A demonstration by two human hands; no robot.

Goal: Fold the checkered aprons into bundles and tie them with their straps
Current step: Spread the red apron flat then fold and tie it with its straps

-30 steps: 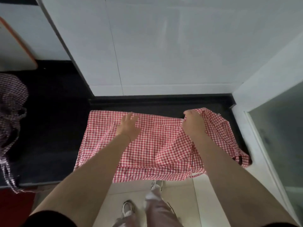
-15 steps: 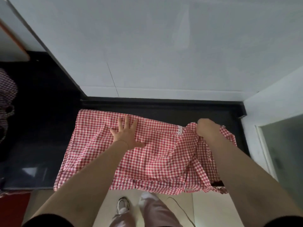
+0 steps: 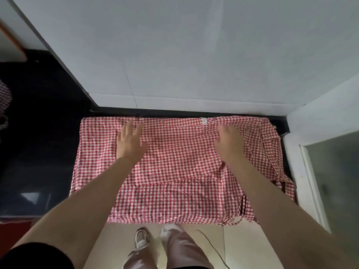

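Soft, even daylight fills the view, dim rather than bright, with no hard shadows. The black desk (image 3: 38, 133) carries a pale glare patch near its front left. The fingers of the left hand (image 3: 129, 141) are smeared by motion blur. Wide-angle distortion bends the wall lines and stretches both forearms toward the lower corners.

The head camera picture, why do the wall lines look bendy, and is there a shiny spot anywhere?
In the head view, the wide-angle lens bows the wall edges outward; a pale glare patch shines on the dark counter at left; the left hand looks a bit smeared at the fingers; the red checkered apron stays fairly sharp.
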